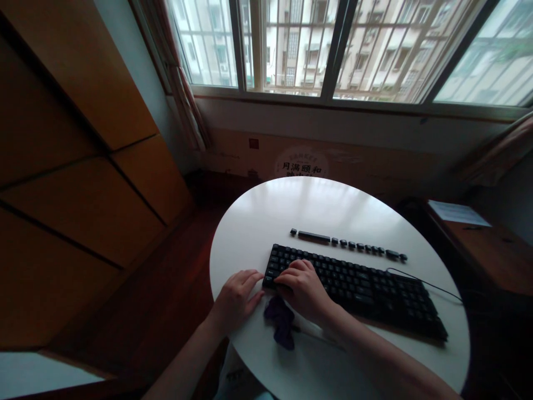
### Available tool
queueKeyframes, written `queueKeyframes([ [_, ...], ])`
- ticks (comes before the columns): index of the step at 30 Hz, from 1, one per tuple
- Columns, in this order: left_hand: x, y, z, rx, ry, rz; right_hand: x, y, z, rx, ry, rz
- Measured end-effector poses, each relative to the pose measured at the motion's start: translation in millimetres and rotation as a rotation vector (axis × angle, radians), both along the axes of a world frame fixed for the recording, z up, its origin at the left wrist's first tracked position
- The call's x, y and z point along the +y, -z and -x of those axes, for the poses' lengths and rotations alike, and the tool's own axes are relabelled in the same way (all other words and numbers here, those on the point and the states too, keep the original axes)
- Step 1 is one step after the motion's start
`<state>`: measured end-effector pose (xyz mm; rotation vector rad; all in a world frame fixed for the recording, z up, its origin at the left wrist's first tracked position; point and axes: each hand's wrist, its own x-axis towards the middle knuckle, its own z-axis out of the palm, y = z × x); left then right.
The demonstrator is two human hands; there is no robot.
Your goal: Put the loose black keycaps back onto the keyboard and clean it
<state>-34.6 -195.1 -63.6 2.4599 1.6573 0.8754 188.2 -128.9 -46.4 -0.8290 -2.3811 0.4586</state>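
Note:
A black keyboard lies at a slant on the round white table. At its left end, my left hand grips the near corner, fingertips against the side edge and thumb lower down. My right hand is over the lower left keys with its fingers bent together; whatever they pinch is hidden beneath them. Behind the keyboard runs a row of loose black keycaps, including a long space bar. Close to both hands lies a crumpled dark purple cloth, with a thin stick-like tool partly under my right forearm.
The round white table has a curved edge on all sides. A thin cable trails off to the right. Beyond stand a brown side table with a paper sheet, wooden cabinets and barred windows.

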Motion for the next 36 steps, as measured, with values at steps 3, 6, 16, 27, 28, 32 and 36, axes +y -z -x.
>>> queueKeyframes([
  [3,0.1,-0.1,0.0,0.006,-0.005,-0.014,1.4,2.6,2.5,0.008,0.003,-0.007],
  [6,0.0,0.0,-0.1,0.012,0.0,-0.025,1.3,2.5,3.7,-0.017,-0.006,-0.029],
  [16,0.1,3.1,-2.0,0.047,0.015,-0.024,-3.3,-17.0,-0.5,-0.278,0.046,-0.013],
  [27,-7.4,11.8,-22.0,0.067,-0.003,-0.053,35.4,-29.6,-23.9,-0.306,0.046,0.01],
  [28,-7.1,12.0,-21.3,0.064,0.003,-0.059,49.8,-30.8,-26.1,-0.265,0.096,-0.015],
  [32,-5.7,12.5,-18.4,0.089,0.018,-0.062,110.0,-32.2,-27.1,-0.24,0.246,-0.051],
  [36,-5.7,14.2,-19.0,0.12,0.029,-0.053,144.0,-29.4,-14.4,-0.334,0.294,-0.007],
])
